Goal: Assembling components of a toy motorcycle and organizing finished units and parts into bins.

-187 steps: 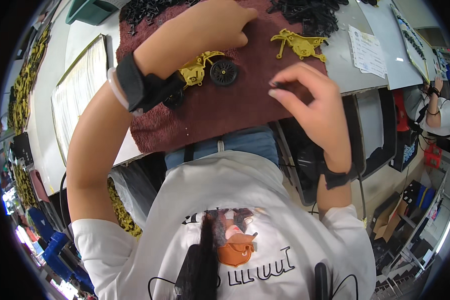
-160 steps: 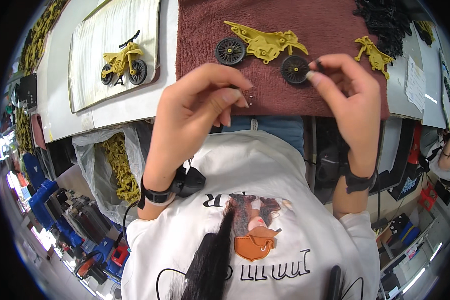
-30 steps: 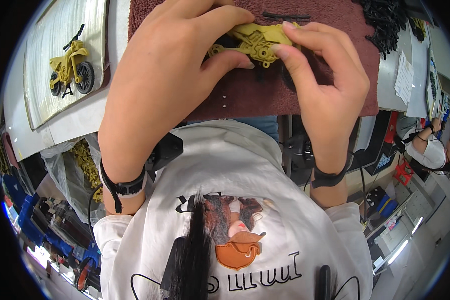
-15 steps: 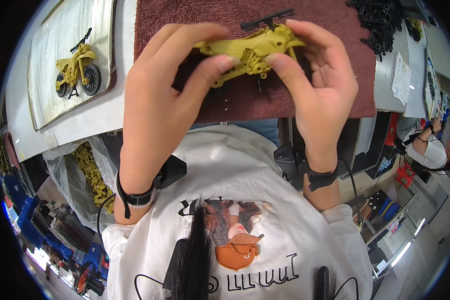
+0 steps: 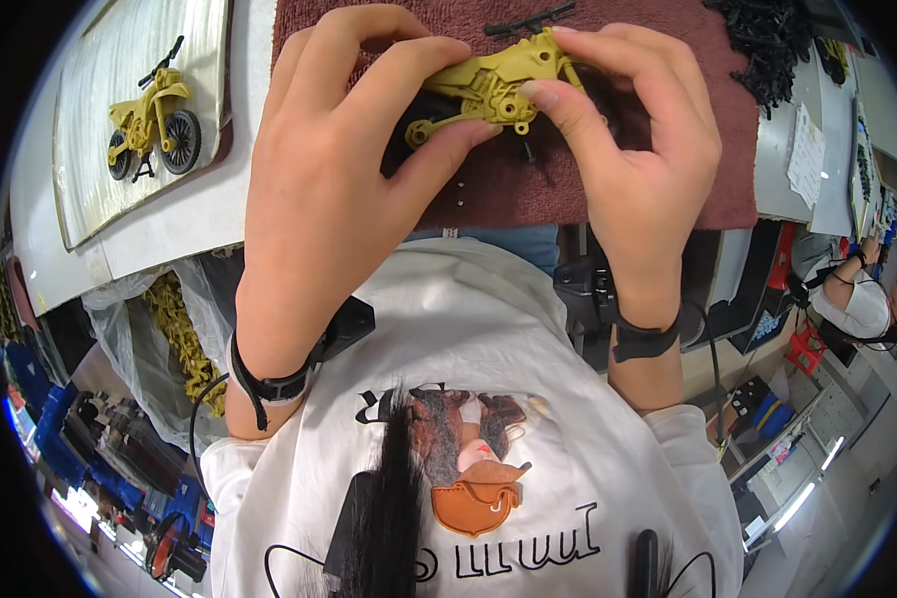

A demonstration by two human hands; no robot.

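Above the brown-red towel, my left hand (image 5: 334, 149) and my right hand (image 5: 653, 140) hold a yellow-green toy motorcycle body (image 5: 511, 78) between them. My left fingers close over its left end, with the thumb pressed underneath at the swingarm. At the right end, my right thumb pushes against the side and my index finger lies along the top. A black handlebar (image 5: 530, 20) shows just beyond the body. Below it, a small dark part (image 5: 529, 152) points down toward the towel. Dark shapes behind both hands are too hidden to identify.
A whole toy motorcycle (image 5: 157, 125) with black wheels stands on a pale padded board (image 5: 90, 75) at left. Black parts (image 5: 762, 45) are heaped at the far right of the towel (image 5: 668, 204). A plastic bag (image 5: 130, 329) of yellow parts hangs below left. Another person (image 5: 857, 294) sits at right.
My left hand has moved right along the body, its index finger now reaching over the top. The body's left end is more covered, and the body sits slightly higher in view.
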